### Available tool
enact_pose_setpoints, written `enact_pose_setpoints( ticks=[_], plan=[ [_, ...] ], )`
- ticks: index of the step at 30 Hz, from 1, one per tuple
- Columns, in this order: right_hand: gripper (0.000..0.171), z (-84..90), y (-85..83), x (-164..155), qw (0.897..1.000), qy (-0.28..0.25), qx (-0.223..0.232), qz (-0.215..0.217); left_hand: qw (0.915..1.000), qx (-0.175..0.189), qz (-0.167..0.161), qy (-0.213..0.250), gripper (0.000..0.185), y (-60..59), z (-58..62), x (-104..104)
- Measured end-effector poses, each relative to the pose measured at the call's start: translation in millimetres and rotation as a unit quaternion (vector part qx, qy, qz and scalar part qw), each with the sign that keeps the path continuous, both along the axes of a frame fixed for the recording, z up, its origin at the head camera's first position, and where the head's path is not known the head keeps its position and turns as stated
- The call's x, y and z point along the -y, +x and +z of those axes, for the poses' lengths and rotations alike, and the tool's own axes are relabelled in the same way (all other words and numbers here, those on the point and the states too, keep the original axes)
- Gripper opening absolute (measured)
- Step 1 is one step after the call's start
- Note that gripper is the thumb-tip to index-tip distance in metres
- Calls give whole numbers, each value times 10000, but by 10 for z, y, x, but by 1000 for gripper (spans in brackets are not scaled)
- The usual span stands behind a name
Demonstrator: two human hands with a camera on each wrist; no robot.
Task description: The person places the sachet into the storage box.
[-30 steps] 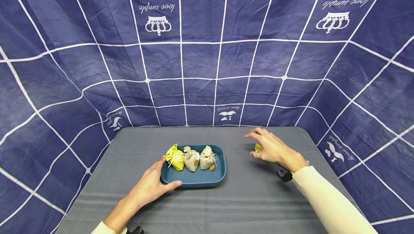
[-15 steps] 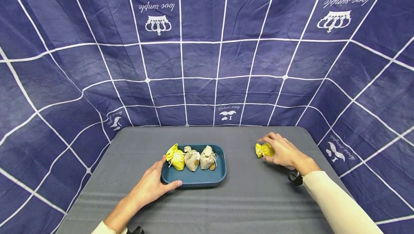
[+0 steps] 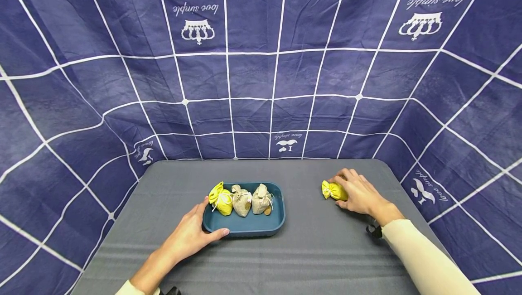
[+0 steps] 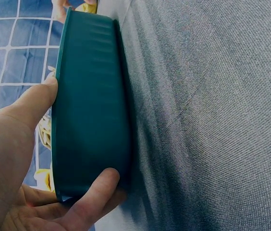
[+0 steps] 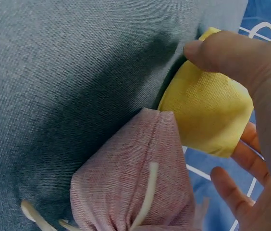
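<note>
In the head view, a blue-green tray (image 3: 248,226) stands left of the middle of the table. My left hand (image 3: 189,236) holds its left end, the thumb along the near side and the fingers at the end wall. Inside sit a yellow drawstring pouch (image 3: 223,204) and two beige drawstring pouches (image 3: 241,205). To the right, my right hand (image 3: 360,197) grips another yellow drawstring pouch (image 3: 335,190) lying on the table. The right wrist view shows the thumb on one side of this pouch and fingers on the other. A pink drawstring pouch (image 5: 130,173) lies beside it, hidden under the hand in the head view.
A grey cloth covers the table (image 3: 285,263). Blue curtains (image 3: 253,77) with white grid lines rise behind it and at both sides. Dark straps hang at both wrists.
My right hand has moved right and come down round the yellow pouch, which was mostly covered by the hand at first. My left hand and the tray have stayed in place.
</note>
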State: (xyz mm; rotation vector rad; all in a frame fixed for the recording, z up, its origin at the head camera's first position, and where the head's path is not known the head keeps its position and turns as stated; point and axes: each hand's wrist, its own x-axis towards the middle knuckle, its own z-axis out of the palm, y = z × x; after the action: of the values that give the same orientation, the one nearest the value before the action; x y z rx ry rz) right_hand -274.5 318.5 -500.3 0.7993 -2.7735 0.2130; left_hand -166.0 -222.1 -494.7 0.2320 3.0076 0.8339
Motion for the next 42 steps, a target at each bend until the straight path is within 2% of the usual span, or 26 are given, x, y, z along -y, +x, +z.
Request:
enact_pose_setpoints(
  ticks=[11,18,27,42],
  plan=[
    [70,-56,-12,17,9998,-153,-17,130,10000,-13,-8,-18,133,3,-2,-3],
    [65,-75,-90,56,9997,-189,161,-34,10000,-85,-18,31,133,-1,-23,1],
    [61,-78,-147,62,9996,-274,60,37,9999,-103,-30,62,133,4,-15,4],
    [53,-72,-153,25,9994,-324,-95,52,9999,-85,-21,62,133,7,0,2]
  ],
)
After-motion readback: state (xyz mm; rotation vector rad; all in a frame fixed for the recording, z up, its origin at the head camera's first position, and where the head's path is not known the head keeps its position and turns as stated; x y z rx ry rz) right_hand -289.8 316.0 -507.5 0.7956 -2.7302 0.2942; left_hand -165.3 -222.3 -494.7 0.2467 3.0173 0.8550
